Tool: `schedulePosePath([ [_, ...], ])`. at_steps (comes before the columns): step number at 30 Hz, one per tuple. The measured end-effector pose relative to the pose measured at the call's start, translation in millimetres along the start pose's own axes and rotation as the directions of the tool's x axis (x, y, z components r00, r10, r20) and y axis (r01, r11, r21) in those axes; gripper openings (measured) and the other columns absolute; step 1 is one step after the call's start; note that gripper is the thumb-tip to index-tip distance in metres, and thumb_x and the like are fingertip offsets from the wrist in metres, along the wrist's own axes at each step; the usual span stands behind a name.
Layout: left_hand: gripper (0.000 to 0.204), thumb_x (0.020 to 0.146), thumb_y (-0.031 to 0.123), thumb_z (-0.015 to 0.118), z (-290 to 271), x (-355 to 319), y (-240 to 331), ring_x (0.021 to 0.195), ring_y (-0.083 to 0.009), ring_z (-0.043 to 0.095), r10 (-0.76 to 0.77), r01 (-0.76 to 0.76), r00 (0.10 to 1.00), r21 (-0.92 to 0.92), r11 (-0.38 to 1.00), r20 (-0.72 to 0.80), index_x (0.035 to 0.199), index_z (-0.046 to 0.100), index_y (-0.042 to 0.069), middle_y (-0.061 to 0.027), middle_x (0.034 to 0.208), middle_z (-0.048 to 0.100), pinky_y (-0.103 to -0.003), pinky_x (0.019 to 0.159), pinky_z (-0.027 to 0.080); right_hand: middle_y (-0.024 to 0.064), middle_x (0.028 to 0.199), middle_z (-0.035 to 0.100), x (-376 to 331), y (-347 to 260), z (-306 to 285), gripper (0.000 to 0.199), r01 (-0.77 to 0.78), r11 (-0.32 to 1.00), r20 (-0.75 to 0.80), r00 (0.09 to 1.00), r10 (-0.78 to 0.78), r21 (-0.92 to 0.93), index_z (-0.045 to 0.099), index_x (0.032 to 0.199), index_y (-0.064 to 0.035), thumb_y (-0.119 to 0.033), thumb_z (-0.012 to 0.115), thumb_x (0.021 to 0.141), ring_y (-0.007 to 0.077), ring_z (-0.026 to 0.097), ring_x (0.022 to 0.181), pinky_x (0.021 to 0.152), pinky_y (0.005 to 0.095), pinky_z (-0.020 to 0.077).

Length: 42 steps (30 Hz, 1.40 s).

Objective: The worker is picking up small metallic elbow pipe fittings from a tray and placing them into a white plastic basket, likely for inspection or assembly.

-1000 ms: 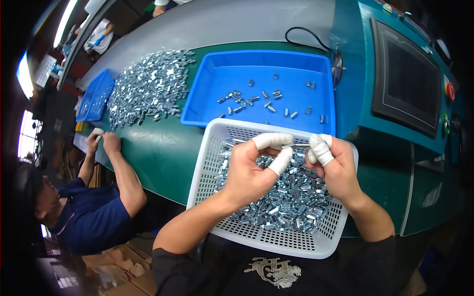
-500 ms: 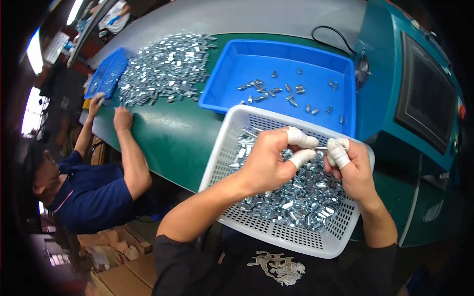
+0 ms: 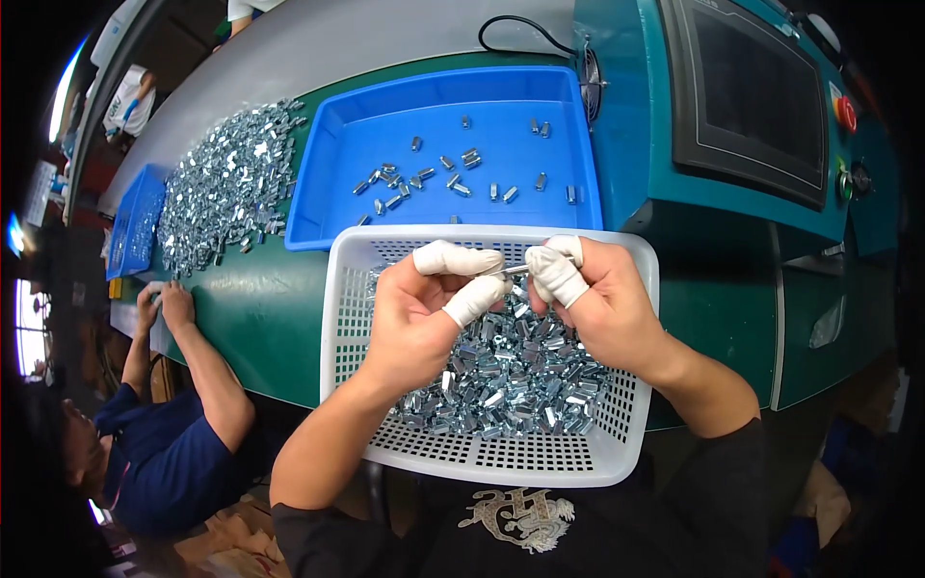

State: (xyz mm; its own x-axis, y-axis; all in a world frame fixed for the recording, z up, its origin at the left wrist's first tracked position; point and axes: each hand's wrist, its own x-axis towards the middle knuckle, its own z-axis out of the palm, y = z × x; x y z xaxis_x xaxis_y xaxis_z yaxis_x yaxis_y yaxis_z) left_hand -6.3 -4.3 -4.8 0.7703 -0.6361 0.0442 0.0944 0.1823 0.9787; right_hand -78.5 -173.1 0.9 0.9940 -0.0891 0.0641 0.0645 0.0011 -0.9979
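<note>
Head view: over a white basket (image 3: 337, 318), the right hand (image 3: 605, 301) pinches a thin rod (image 3: 517, 270); the left hand (image 3: 409, 323) apparently grips its other end.

A green-topped workbench (image 3: 255, 313) runs across the room, with a smooth grey surface (image 3: 405, 39) along its far side. At far left, a bright window (image 3: 32, 332) sits below a glowing white tube light (image 3: 66, 91). The floor is too dark to make out.
</note>
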Motion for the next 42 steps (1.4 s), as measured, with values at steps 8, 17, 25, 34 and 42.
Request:
schedulePosePath([
  [8,0.025,0.080,-0.005,0.058,-25.1,29.4,10.7,0.086,-0.0141,0.058,0.391,-0.277,0.920,0.729,0.626,0.014,0.105,0.059,-0.001,-0.0078,0.099,0.059,-0.025,0.077,0.046,-0.0018,0.059,0.051,9.3,-3.3,-3.1,0.031,0.039,0.996,-0.179,0.984,-0.024,0.080,0.052,0.067,-0.0039,-0.020,0.047,0.093,0.0011,0.034,0.047,0.043,0.0189,0.0267],
  [17,0.026,0.069,0.018,0.073,-8.0,3.7,-2.4,0.062,-0.0198,0.057,0.036,-0.134,0.991,0.970,0.202,0.130,0.090,0.064,0.005,-0.0072,0.075,0.059,-0.031,0.055,0.045,-0.0014,0.056,0.051,7.0,0.1,-2.2,0.033,0.001,0.994,-0.134,0.991,0.014,0.111,0.051,0.064,-0.0052,-0.021,0.047,0.093,0.0014,0.034,0.045,0.041,0.0188,0.0265],
  [25,0.022,0.070,0.016,0.069,-6.7,1.2,-12.9,0.066,-0.0276,0.058,-0.133,-0.178,0.968,0.956,0.232,0.212,0.087,0.061,0.004,-0.0088,0.072,0.056,-0.039,0.059,0.047,-0.0015,0.057,0.051,5.9,0.1,-0.8,0.033,-0.003,0.992,-0.088,0.996,0.014,0.124,0.052,0.064,-0.0046,-0.020,0.046,0.093,0.0013,0.034,0.045,0.041,0.0184,0.0263],
  [34,0.013,0.067,0.003,0.063,2.9,0.6,-11.5,0.081,-0.0293,0.052,-0.054,-0.277,0.954,0.935,0.220,0.295,0.080,0.060,0.002,-0.0123,0.080,0.056,-0.040,0.070,0.044,-0.0012,0.058,0.052,6.6,-0.4,1.6,0.030,-0.011,0.986,-0.082,0.996,0.025,0.167,0.054,0.068,-0.0047,-0.020,0.047,0.093,0.0016,0.035,0.046,0.042,0.0180,0.0274],
  [42,0.018,0.074,0.004,0.064,-13.2,-1.4,-9.7,0.074,-0.0303,0.057,-0.104,-0.249,0.947,0.901,0.355,0.302,0.092,0.063,0.003,-0.0149,0.084,0.059,-0.036,0.070,0.046,-0.0017,0.058,0.052,5.3,-3.3,2.8,0.030,-0.035,0.985,-0.065,0.997,0.047,0.166,0.055,0.069,-0.0048,-0.020,0.046,0.093,0.0012,0.035,0.047,0.042,0.0180,0.0282],
])
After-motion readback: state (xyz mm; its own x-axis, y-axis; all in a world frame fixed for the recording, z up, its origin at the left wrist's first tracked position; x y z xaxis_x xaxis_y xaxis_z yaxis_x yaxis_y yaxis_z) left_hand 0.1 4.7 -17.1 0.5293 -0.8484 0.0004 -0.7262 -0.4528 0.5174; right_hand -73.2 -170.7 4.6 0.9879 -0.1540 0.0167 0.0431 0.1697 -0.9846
